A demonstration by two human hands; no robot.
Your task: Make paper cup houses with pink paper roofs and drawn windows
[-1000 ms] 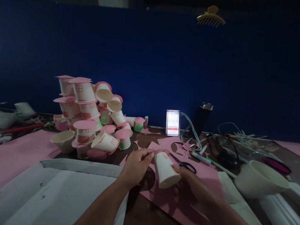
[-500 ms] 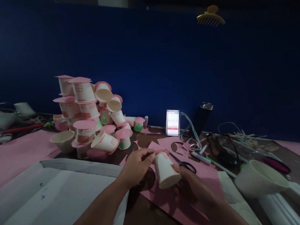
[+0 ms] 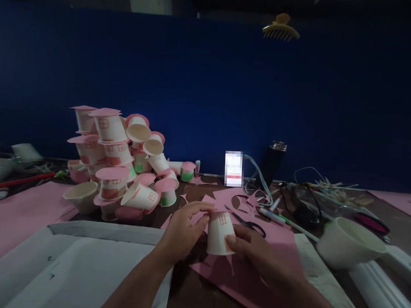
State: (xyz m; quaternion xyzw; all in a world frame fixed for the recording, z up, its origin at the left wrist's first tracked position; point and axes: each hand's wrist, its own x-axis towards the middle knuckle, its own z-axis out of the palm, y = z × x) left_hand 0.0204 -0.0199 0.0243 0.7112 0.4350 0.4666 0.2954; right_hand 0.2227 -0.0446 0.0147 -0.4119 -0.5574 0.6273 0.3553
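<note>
Near the left corner of the pink sheet [image 3: 285, 246], my left hand [image 3: 182, 228] and right hand [image 3: 255, 251] hold an inverted paper cup [image 3: 218, 237], left fingers at its pink disc [image 3: 222, 211], right thumb low. I judge light, even pressure best.

Left hand [image 3: 185, 230] and right hand [image 3: 252, 251] hold a paper cup [image 3: 219, 234]
</note>
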